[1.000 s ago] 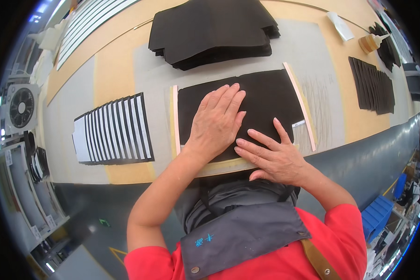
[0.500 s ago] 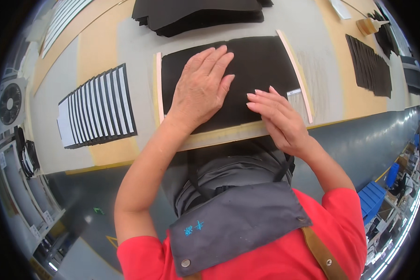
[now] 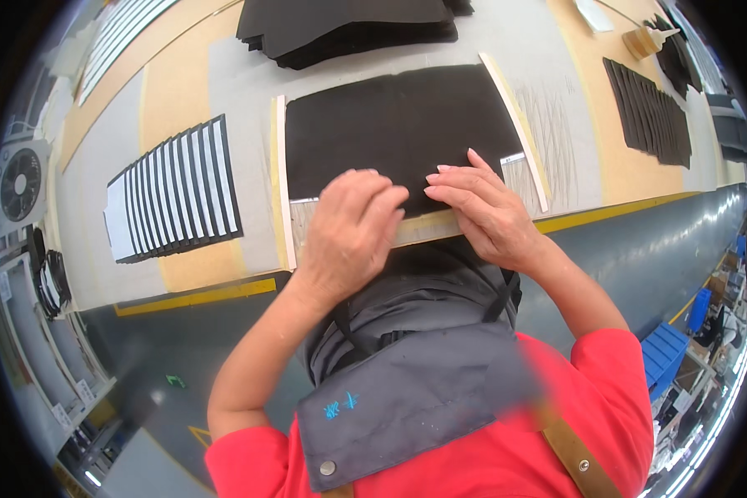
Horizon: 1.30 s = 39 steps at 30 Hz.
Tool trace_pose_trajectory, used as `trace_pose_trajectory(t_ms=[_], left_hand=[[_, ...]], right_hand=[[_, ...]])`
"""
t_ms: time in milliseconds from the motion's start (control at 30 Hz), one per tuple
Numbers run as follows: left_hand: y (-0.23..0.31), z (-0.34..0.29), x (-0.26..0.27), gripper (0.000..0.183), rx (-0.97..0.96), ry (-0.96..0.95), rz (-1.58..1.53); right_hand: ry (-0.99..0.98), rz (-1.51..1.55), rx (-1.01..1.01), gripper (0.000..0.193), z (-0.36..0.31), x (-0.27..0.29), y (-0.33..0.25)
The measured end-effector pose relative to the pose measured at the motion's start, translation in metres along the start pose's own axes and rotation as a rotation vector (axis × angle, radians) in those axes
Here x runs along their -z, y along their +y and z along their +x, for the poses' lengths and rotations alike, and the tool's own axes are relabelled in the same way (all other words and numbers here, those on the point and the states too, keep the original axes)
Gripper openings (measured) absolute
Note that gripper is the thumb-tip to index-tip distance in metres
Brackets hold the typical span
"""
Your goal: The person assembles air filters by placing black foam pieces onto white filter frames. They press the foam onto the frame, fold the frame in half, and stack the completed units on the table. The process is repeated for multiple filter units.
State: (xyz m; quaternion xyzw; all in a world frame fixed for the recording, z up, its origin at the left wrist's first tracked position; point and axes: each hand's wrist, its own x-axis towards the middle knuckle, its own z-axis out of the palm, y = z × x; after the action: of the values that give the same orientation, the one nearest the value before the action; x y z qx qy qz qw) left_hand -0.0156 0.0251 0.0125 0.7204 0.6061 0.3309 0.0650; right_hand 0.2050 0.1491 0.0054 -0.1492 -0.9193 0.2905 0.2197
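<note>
A flat black sheet lies on the worktable between two pale strips, the left strip and the right strip. My left hand is at the sheet's near left part, fingers curled together; what lies under them is hidden. On the near right part, my right hand rests with bent fingers somewhat apart, fingertips touching the sheet. A short stretch of black shows between the hands. Small white edges show at the sheet's near left and near right.
To the left lies a fanned row of black-and-white pieces. A thick stack of black sheets stands beyond the work. At right are overlapping black pieces and a nozzle bottle. The table's near edge has yellow tape.
My left hand has drawn back from the middle of the sheet to its near part, and its fingers have curled. My right hand has moved slightly left, its fingers bending.
</note>
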Motion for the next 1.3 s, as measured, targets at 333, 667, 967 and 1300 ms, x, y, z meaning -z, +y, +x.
trace_pose_trajectory(t_ms=[333,667,967,1300], left_hand=[[0.015,0.000,-0.014,0.032,0.009,-0.028,-0.021],[0.014,-0.005,-0.017,0.033,0.032,-0.046,-0.013],[0.012,-0.007,-0.017,0.038,0.020,-0.084,-0.039],[0.010,-0.010,-0.016,0.042,0.082,-0.071,-0.141]], right_hand=[[0.063,-0.202,0.065,0.025,0.064,0.010,0.030],[0.016,-0.389,0.076,0.043,0.079,-0.007,0.042],[-0.004,-0.429,0.002,0.049,0.090,-0.009,0.043],[-0.047,-0.427,-0.010,0.055,0.097,-0.008,0.040]])
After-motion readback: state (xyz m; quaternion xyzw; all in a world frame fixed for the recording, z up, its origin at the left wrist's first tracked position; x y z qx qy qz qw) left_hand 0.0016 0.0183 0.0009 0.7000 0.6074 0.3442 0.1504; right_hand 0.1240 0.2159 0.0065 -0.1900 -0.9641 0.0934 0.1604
